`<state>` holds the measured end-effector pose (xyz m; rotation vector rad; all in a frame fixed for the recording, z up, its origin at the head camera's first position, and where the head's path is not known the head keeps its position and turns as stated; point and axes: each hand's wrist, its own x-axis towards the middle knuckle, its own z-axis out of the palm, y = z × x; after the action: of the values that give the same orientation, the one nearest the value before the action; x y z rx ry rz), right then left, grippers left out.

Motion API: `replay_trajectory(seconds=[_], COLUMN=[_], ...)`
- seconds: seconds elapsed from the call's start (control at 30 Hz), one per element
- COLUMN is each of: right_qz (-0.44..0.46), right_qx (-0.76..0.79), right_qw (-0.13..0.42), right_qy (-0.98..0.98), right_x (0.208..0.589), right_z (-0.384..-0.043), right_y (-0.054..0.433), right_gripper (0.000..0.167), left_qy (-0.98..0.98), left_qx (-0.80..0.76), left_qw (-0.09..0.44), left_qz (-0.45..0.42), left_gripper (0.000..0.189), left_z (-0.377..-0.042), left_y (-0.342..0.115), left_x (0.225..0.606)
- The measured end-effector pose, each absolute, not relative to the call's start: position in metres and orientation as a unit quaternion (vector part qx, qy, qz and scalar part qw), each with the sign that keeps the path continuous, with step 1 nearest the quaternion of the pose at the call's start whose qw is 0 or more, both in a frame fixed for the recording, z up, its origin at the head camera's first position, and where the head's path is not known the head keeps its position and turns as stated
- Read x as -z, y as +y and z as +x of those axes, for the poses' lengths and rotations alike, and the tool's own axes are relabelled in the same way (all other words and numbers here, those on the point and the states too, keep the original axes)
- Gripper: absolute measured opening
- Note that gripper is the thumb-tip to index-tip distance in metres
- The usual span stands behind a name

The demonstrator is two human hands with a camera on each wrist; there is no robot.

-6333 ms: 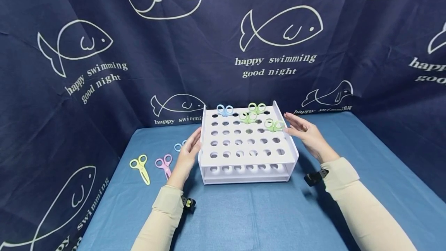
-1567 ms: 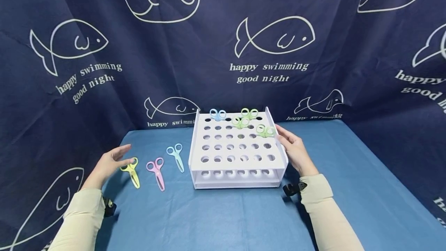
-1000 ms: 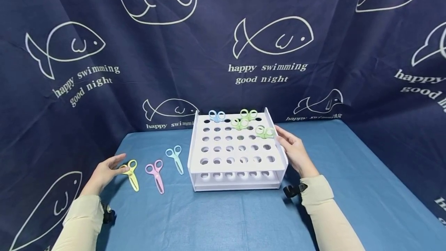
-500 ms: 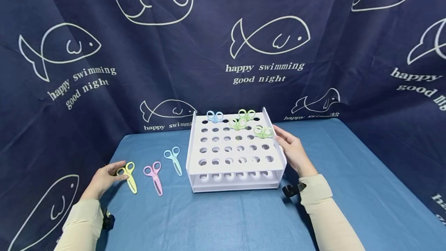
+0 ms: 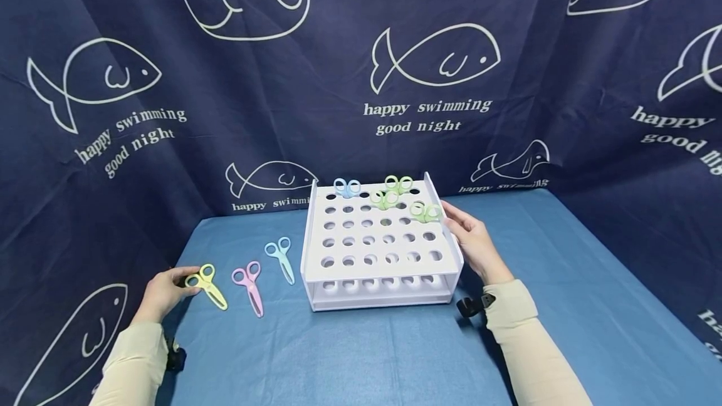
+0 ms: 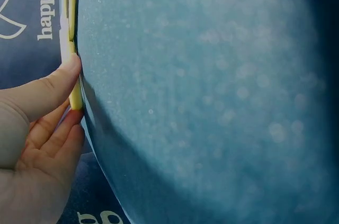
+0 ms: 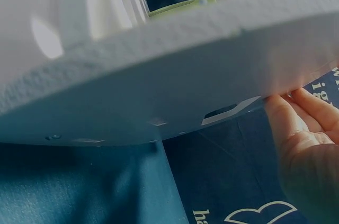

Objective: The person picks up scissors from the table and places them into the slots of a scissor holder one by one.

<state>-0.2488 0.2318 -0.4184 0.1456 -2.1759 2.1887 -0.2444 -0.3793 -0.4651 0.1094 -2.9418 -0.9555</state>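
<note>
At the table's left side, my left hand (image 5: 162, 296) pinches yellow scissors (image 5: 211, 291) by the handle loops, their blades pointing away to the lower right. Up close in the left wrist view, thumb and fingers meet on the yellow scissors' handle (image 6: 76, 97), right beside the blue cloth. My right hand (image 5: 476, 248) rests its fingertips against the outer right wall of a white rack (image 5: 366, 274) with rows of round holes. Blue scissors (image 5: 347, 188) and three green scissors (image 5: 398, 185) stand handles-up in the rack's rear rows.
Pink scissors (image 5: 252, 290) and light blue scissors (image 5: 283, 263) lie on the blue tablecloth (image 5: 372, 356) between my left hand and the rack. A dark blue curtain (image 5: 316, 93) with fish drawings rises behind and along both sides of the table.
My left hand has gone from the rack's left wall to the yellow scissors and taken hold of them; their blades have swung rightward. The right hand's fingertips stay at the rack's right wall.
</note>
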Motion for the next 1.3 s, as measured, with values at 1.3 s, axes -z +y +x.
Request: replay_trajectory(seconds=[1.3], right_qz=[0.048], right_qx=[-0.711], right_qw=[0.020], right_qy=[-0.702], right_x=[0.416], right_z=[-0.247], right_y=[0.232], right_gripper=[0.054], left_qy=[-0.895], left_qx=[0.426], left_qw=[-0.008], left_qz=[0.133], left_gripper=[0.057], left_z=[-0.232], left_y=[-0.389], left_x=[0.450])
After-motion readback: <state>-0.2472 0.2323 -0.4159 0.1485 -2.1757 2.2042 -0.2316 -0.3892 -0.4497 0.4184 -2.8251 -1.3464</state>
